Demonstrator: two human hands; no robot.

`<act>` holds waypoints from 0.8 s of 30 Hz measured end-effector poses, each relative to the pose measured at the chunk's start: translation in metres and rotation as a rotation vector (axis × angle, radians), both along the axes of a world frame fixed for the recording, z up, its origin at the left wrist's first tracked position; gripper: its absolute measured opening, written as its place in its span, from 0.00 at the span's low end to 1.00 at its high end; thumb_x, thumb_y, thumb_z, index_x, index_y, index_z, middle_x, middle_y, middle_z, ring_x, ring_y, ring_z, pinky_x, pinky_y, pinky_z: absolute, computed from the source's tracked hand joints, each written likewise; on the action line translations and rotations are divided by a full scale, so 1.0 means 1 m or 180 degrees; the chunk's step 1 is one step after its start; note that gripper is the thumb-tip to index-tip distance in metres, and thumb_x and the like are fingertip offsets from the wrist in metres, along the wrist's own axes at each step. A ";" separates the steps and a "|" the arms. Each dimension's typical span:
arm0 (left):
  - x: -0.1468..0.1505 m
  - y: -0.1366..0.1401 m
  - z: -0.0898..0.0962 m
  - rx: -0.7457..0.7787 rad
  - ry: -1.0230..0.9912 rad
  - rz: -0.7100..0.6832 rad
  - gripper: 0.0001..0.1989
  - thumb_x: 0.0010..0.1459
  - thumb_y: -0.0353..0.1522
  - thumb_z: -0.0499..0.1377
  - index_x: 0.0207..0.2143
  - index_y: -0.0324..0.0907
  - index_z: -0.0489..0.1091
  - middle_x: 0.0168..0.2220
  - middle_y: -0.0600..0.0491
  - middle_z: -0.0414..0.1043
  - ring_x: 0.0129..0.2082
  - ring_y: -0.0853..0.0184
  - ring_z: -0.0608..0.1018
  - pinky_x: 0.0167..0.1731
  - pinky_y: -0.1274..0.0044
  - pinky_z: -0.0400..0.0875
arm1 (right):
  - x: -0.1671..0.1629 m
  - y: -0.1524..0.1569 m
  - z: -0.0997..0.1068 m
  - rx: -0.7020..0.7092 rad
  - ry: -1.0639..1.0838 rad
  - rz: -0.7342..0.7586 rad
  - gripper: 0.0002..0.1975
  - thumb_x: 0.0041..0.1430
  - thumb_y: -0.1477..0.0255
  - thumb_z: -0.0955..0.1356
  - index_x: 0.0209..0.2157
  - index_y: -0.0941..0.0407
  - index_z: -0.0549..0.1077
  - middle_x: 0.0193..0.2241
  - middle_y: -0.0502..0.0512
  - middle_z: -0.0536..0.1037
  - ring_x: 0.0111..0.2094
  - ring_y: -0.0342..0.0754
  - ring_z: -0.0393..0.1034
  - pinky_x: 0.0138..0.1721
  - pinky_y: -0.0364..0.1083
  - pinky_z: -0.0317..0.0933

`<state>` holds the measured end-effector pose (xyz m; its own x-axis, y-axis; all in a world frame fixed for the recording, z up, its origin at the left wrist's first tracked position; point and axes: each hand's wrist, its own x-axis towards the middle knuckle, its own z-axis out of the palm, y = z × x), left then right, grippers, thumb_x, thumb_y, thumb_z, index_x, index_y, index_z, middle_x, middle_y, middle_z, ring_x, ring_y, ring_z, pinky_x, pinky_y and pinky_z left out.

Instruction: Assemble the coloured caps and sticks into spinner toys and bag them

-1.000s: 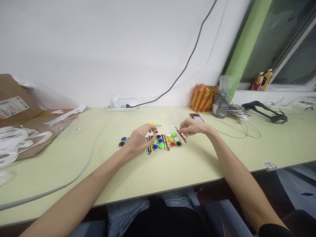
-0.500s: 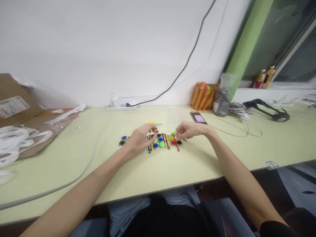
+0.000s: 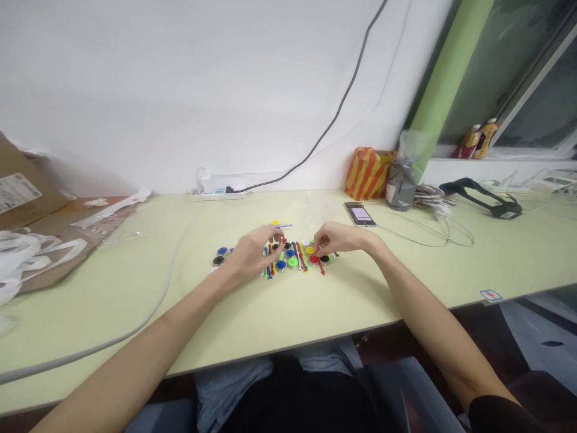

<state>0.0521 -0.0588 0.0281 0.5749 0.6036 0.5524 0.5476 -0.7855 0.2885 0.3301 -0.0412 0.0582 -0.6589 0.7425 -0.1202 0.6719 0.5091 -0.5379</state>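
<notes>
My left hand is curled over the left part of a group of small coloured plastic pieces, and a bit of red shows at its fingertips. Closed in a pinch, my right hand is at the upper end of a red arrow-shaped stick, which lies across the right-hand pieces. Between the hands are clear-based round pieces with coloured tops, including a blue one and a green one. Several thin coloured arrow sticks lie in a bunch beside them. My left hand hides some pieces.
Behind the pieces lie yellow and blue bits. A phone, a striped bag and a grey pouch sit at the back right. A thick grey cable crosses the table's left side, near a cardboard box.
My right fingers have shifted slightly on the red arrow stick, which now shows less of its upper part. My left hand stays nearly still. The view has shifted slightly.
</notes>
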 end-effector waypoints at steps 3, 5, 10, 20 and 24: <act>0.000 0.000 0.000 -0.0014 -0.0009 -0.0013 0.09 0.63 0.33 0.57 0.45 0.42 0.70 0.39 0.50 0.75 0.38 0.64 0.77 0.41 0.70 0.71 | -0.001 -0.001 -0.001 -0.0039 -0.0027 -0.0048 0.13 0.53 0.64 0.72 0.34 0.60 0.81 0.24 0.52 0.76 0.25 0.42 0.64 0.25 0.42 0.55; 0.000 0.000 0.000 -0.0028 -0.0005 -0.0015 0.09 0.64 0.33 0.57 0.45 0.42 0.70 0.39 0.51 0.75 0.38 0.64 0.77 0.41 0.71 0.71 | -0.002 -0.001 -0.001 -0.0037 -0.0035 -0.0100 0.13 0.53 0.63 0.72 0.33 0.60 0.81 0.24 0.52 0.76 0.25 0.42 0.64 0.25 0.42 0.55; 0.000 0.001 -0.001 -0.0038 0.0004 -0.0039 0.10 0.64 0.33 0.56 0.46 0.42 0.70 0.40 0.51 0.75 0.38 0.65 0.76 0.42 0.71 0.71 | -0.002 0.000 -0.002 -0.0052 -0.0054 -0.0072 0.14 0.52 0.63 0.72 0.33 0.60 0.82 0.24 0.52 0.77 0.24 0.42 0.64 0.25 0.42 0.54; 0.000 0.001 -0.001 0.0011 0.0002 -0.0066 0.09 0.64 0.33 0.57 0.46 0.42 0.70 0.38 0.51 0.74 0.37 0.65 0.76 0.41 0.72 0.70 | 0.000 0.002 -0.002 -0.0108 -0.0139 -0.0097 0.12 0.52 0.65 0.72 0.33 0.59 0.83 0.25 0.53 0.77 0.25 0.43 0.66 0.26 0.42 0.55; 0.000 0.001 -0.001 -0.0004 -0.0001 -0.0062 0.09 0.64 0.33 0.57 0.46 0.42 0.70 0.39 0.52 0.75 0.37 0.66 0.75 0.41 0.72 0.70 | 0.001 0.001 0.000 -0.0111 -0.0197 -0.0073 0.11 0.51 0.68 0.71 0.35 0.59 0.83 0.26 0.52 0.78 0.26 0.43 0.66 0.25 0.41 0.55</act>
<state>0.0525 -0.0577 0.0267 0.5862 0.5931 0.5519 0.5322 -0.7955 0.2897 0.3316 -0.0405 0.0583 -0.6324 0.7519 -0.1863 0.7156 0.4750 -0.5121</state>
